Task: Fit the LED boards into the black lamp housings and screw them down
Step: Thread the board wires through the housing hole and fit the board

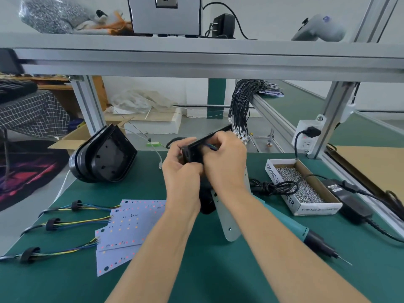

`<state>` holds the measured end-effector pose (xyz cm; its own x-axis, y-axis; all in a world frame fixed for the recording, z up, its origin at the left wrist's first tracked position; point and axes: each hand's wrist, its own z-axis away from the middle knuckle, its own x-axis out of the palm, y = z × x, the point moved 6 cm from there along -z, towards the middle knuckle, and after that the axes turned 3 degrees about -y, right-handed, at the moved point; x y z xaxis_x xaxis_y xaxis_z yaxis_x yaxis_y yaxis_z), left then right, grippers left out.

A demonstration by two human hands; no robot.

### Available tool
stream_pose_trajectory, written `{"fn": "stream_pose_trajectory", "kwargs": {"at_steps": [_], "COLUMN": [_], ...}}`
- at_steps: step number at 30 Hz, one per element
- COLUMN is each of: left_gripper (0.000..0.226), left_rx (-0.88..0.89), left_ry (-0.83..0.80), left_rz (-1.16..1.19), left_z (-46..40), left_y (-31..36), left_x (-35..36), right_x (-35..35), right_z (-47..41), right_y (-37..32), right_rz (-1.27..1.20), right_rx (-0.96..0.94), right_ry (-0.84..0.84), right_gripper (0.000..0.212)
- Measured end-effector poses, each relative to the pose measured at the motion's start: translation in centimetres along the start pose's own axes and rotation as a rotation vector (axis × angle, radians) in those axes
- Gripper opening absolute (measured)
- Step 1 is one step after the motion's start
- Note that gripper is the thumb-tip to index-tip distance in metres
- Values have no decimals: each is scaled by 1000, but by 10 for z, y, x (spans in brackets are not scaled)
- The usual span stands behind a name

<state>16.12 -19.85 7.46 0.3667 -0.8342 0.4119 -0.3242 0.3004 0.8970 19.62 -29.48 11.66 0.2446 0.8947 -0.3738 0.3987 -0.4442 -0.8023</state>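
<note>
- Holding a black lamp housing [197,147] up above the green mat [196,270], both hands meet at mid-frame: the left hand [181,169] grips its lower left end with curled fingers, and the right hand [225,158] curls over its front, pinching at blue and dark wires [211,147] that show at the housing's edge.
- The white cardboard box [293,205] of small silver screws [299,184] on the right carries the words "SPRING B…CER" on two sides; the middle letters are covered by a black cable [273,186] on one side and blurred on the other.
- A label on the black power adapter [349,199] beside the box is too small to read.
- A fan of white LED boards [129,228] lies flat on the mat at lower left, each trailing coloured wires [72,225] with black sleeves toward the left edge.
- A stack of further black housings [105,156] stands tilted at the mat's far left edge.
- The teal electric screwdriver [306,235] lies on the mat to the right of the right forearm, which covers its rear end.
- A white metal bracket [227,224] pokes out below the wrists, its upper part hidden by them; a dark object beneath the left wrist cannot be made out.
- A bundle of black leads [240,106] hangs from the frame rail behind the hands.
</note>
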Motion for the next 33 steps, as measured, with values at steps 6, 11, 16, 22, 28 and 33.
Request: {"fn": "stream_pose_trajectory", "kwargs": {"at_steps": [6, 11, 16, 22, 28, 33], "left_gripper": [59, 59, 64, 37, 31, 11], "left_rx": [-2, -75, -60, -193, -400, -429], "left_ry": [79, 19, -5, 144, 276, 244], "left_rz": [21, 4, -85, -104, 21, 105], "left_z": [-14, -8, -1, -22, -21, -19], "left_y": [6, -13, -24, -16, -43, -55], "left_x": [-12, -8, -1, -15, -62, -52], "right_x": [15, 15, 22, 19, -59, 2], "right_z": [14, 7, -2, -8, 9, 97], "right_y": [-8, 4, 19, 9, 20, 76], "right_rz": [338, 675, 865, 733, 290, 694], "right_rx": [-294, -275, -179, -347, -243, -136], "right_ry": [-456, -546, -773, -616, -159, -552], "right_gripper": [46, 47, 24, 36, 59, 111]}}
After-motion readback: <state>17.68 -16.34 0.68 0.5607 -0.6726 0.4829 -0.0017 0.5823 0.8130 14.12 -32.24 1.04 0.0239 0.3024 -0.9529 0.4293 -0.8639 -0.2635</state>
